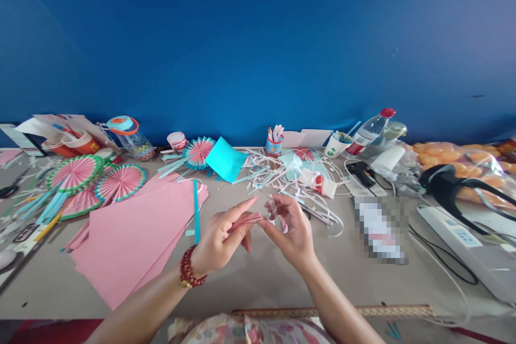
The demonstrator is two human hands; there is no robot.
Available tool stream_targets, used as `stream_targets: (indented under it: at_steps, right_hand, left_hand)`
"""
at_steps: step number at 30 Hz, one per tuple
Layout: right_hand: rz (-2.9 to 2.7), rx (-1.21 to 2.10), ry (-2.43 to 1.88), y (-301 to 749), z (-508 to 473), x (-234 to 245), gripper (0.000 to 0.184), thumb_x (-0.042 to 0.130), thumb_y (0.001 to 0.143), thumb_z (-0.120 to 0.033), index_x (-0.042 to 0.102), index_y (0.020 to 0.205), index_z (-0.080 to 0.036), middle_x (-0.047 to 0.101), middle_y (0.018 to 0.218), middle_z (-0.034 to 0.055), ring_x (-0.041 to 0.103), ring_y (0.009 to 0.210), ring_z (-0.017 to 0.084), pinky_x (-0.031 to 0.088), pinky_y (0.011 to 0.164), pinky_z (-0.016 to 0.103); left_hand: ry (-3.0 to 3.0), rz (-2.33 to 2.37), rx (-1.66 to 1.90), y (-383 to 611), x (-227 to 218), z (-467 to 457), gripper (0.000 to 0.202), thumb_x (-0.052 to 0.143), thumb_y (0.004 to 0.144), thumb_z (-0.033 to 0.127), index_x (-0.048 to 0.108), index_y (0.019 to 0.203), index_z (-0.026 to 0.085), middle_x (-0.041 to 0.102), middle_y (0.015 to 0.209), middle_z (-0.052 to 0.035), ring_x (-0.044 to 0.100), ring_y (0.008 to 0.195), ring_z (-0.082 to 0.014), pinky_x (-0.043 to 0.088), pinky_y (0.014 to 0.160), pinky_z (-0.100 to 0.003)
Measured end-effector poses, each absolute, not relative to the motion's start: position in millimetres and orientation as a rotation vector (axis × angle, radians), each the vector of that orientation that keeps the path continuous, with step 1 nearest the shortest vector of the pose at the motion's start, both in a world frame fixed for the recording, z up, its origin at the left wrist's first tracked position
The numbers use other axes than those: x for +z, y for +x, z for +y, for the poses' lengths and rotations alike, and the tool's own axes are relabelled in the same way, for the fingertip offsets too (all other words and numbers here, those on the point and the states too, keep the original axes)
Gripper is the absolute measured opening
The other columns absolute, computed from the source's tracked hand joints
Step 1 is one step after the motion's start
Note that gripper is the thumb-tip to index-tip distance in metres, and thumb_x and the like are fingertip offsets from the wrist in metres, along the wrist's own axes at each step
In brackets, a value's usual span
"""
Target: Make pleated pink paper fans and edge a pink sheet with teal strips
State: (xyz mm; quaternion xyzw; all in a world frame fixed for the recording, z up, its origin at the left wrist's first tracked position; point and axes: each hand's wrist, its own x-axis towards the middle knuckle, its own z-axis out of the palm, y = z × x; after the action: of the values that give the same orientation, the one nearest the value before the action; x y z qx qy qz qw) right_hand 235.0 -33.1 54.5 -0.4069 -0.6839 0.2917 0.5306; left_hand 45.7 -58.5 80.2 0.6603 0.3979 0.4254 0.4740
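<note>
In the middle of the table, my left hand (220, 239) is closed around a small piece of folded pink paper (246, 220). A red bead bracelet (188, 269) circles that wrist. My right hand (292, 228) is also closed, its thumb tip meeting the right end of the pink paper. Within its curled fingers shows a white and red roll (284, 224) that looks like tape, partly hidden, with a thin translucent strip (271, 206) near the fingertips. Large pink paper sheets (133, 236) lie left of my hands, with a narrow blue strip (196, 212) on their right side.
Pleated pink paper rosettes (120, 183) lie at the left. A blue paper square (226, 159) and tangled white strips (262, 169) are behind my hands. A pen cup (274, 145), a bottle (368, 131), a black glue gun (362, 173) and a power strip (463, 242) stand or lie further around.
</note>
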Motion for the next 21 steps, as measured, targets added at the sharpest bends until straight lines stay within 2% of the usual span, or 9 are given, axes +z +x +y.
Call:
stream_targets:
  at_steps: [5,8,12,15,18,21]
  right_hand:
    - [-1.611,0.747,-0.928,236,-31,52,0.037,0.071,0.085,-0.027,0.051,0.116,-0.024,0.06,0.091,0.0025,0.058,0.072,0.014,0.053,0.07,0.031]
    - [-1.641,0.753,-0.912,237,-33,51,0.038,0.07,0.085,-0.026,0.051,0.118,-0.025,0.061,0.093,0.0038,0.062,0.079,0.017,0.055,0.072,0.032]
    - [-1.712,0.688,-0.86,238,-36,53,0.038,0.068,0.086,-0.021,0.052,0.12,-0.025,0.061,0.097,0.0053,0.063,0.084,0.018,0.055,0.075,0.034]
    - [-1.781,0.629,-0.793,238,-36,58,0.038,0.067,0.086,-0.018,0.053,0.12,-0.026,0.062,0.097,0.0054,0.062,0.085,0.018,0.054,0.076,0.035]
    - [-1.81,0.625,-0.736,237,-35,63,0.034,0.066,0.086,-0.015,0.053,0.117,-0.025,0.063,0.096,0.0055,0.062,0.084,0.019,0.054,0.076,0.036]
    - [-1.804,0.647,-0.671,238,-33,67,0.033,0.064,0.087,-0.012,0.054,0.115,-0.026,0.064,0.092,0.0041,0.063,0.082,0.018,0.053,0.075,0.036]
  left_hand:
    - [1.573,1.036,0.988,46,78,-57,0.039,0.055,0.096,0.03,0.055,0.134,0.019,0.074,0.085,-0.0043,0.069,0.062,-0.0131,0.057,0.069,-0.026]
    - [1.71,1.09,1.035,47,74,-58,0.035,0.051,0.097,0.026,0.056,0.132,0.022,0.075,0.097,-0.0056,0.066,0.059,-0.0111,0.057,0.067,-0.026]
    - [2.065,1.151,1.079,45,70,-61,0.047,0.044,0.097,0.016,0.045,0.143,0.026,0.076,0.102,-0.0062,0.067,0.064,-0.0139,0.056,0.073,-0.029]
    - [2.261,1.143,1.077,43,70,-62,0.054,0.044,0.097,0.014,0.037,0.149,0.025,0.076,0.098,-0.0072,0.07,0.073,-0.0182,0.055,0.073,-0.03]
    - [2.357,1.148,1.073,42,72,-61,0.054,0.043,0.097,0.013,0.036,0.15,0.023,0.076,0.093,-0.0077,0.072,0.079,-0.0206,0.055,0.073,-0.031]
    - [2.359,1.104,1.087,42,74,-60,0.051,0.043,0.098,0.013,0.038,0.148,0.023,0.076,0.098,-0.0082,0.073,0.086,-0.0205,0.055,0.076,-0.031]
